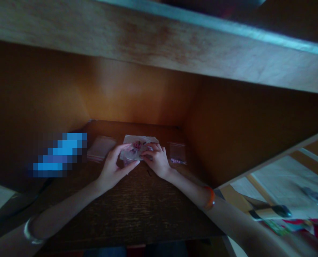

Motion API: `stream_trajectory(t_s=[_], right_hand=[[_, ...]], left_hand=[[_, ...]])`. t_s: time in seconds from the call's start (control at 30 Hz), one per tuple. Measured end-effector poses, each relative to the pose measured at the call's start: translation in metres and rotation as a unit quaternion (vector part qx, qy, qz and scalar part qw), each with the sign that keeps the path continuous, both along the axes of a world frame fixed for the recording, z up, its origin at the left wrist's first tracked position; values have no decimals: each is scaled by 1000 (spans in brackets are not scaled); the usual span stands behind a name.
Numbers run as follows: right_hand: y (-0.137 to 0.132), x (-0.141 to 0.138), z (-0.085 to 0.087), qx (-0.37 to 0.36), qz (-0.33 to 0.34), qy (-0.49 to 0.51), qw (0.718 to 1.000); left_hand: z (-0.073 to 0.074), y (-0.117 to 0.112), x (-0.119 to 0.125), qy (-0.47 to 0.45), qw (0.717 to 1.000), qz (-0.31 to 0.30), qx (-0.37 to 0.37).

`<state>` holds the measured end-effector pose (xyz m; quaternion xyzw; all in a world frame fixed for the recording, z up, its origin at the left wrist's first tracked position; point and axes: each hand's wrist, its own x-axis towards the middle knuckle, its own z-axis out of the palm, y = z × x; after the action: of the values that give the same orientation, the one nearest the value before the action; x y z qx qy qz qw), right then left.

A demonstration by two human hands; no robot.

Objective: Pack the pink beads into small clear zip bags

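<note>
My left hand (112, 167) curves its thumb and fingers around what looks like a small clear plastic bag (128, 161), with a purplish patch low in it. The bag's outline is faint in the dim light. Under and behind it lies a whitish crumpled sheet (141, 138) bearing a cluster of small pink beads (136, 145). Over the sheet's right side, my right hand (157, 161) has its fingertips bent together among the beads; whatever they pinch is too small to make out.
Left of the sheet lie clear plastic bags (101, 148). To the right is a clear bag (177, 153) with purple beads at its bottom. A pixelated blue object (61, 155) stands at left. Wooden side walls (241, 135) and an overhead board (159, 46) enclose the dark wooden surface (137, 203).
</note>
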<state>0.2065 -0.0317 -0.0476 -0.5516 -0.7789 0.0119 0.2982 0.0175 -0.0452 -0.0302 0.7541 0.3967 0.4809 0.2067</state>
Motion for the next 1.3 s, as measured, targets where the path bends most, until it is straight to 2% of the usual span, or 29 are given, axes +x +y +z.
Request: stream_trajectory(t_s=[0.23, 0.4, 0.6, 0.73, 0.83, 0.9, 1.03, 1.17, 1.3], right_hand=[[-5, -2, 10, 61, -16, 40, 997], [-4, -1, 6, 6, 2, -18, 1000], [2, 2, 0, -11, -7, -5, 1000], [-1, -2, 8, 35, -18, 73, 997], [-11, -6, 18, 109, -22, 170, 979], [-20, -9, 25, 133, -8, 206, 969], [-32, -17, 31, 102, 38, 226, 968], [-33, -23, 27, 63, 87, 279, 954], [-32, -25, 23, 41, 98, 302, 947]], left_hand=[[2, -1, 0, 34, 999, 13, 30], [0, -1, -1, 43, 998, 21, 39], [0, -1, 0, 43, 998, 24, 35], [1, 0, 0, 52, 998, 21, 37], [0, 0, -1, 66, 997, 15, 43], [1, 1, -1, 81, 996, 16, 45], [2, 0, 0, 113, 992, 20, 59], [0, 1, 2, 150, 986, 6, 71], [-3, 2, 3, 174, 984, -10, 43]])
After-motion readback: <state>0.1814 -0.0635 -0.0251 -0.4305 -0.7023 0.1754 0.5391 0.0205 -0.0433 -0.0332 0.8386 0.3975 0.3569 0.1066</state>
